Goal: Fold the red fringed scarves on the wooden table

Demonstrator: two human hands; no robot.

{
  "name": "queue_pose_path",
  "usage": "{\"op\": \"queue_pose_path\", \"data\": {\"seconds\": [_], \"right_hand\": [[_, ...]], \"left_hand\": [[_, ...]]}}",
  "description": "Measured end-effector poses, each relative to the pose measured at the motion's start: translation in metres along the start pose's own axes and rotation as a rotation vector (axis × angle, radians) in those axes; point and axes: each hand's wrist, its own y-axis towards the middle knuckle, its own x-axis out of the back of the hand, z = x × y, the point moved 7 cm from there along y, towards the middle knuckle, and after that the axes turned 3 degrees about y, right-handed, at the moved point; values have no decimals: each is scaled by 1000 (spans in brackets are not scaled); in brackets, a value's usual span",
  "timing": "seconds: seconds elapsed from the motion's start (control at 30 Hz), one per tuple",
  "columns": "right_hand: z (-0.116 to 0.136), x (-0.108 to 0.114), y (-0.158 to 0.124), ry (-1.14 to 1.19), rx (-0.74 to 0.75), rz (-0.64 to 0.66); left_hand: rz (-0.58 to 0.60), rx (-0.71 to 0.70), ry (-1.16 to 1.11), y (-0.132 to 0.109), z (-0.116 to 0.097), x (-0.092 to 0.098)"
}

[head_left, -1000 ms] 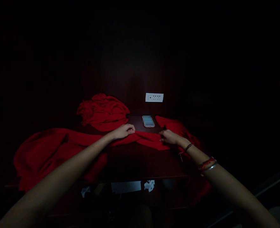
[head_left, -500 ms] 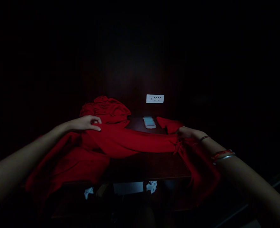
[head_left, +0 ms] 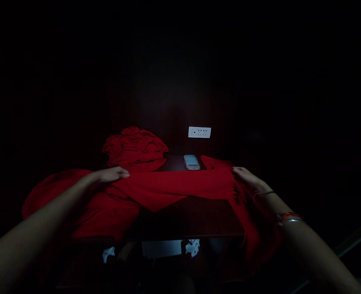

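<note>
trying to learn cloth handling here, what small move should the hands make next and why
Perhaps use the left hand to even out the near edge of the red cloth, with the right hand holding near the fringe: the far edge looks nearly straight, but the near edge slants to a corner.

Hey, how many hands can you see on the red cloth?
2. The left hand pinches the stretched red cloth left of the phone; the right hand holds it near its fringe, right of the phone. Deep shadow could hide others.
</note>
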Motion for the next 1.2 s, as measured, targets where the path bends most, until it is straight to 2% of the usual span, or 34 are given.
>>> {"op": "queue_pose_path", "data": {"seconds": [0.1,0.17,0.23,0.3,0.4,0.43,0.5,0.6,0.73,0.87,0.97,1.07,1.13,1.2], "right_hand": [[-5,-14,5,-259,-81,5],[3,-20,7,-378,-87,-15],[21,-27,9,-447,-29,-41],[49,-42,12,-554,112,-13],[90,-80,17,-537,343,206],[97,-91,21,-538,363,290],[102,-110,31,-559,327,432],[98,-119,47,-582,257,519],[82,-112,53,-585,235,538],[73,-88,45,-566,275,466],[71,-67,36,-529,329,414],[69,-52,26,-496,371,479],[67,-44,21,-507,392,501],[65,-35,20,-540,410,455]], "left_hand": [[18,97,226,15,-9,-8],[32,175,353,26,-15,-10],[41,219,398,36,-23,-10],[58,229,383,43,-29,-10],[62,209,358,44,-32,-8],[40,192,350,42,-33,-5],[-21,149,344,36,-33,3],[-73,85,365,23,-32,14],[-118,-29,422,9,-36,19],[-136,-110,411,2,-40,16],[-167,-124,342,-2,-39,18],[-206,-116,300,-7,-34,24],[-190,-114,291,-9,-30,24],[-149,-114,300,-10,-26,19]]}}
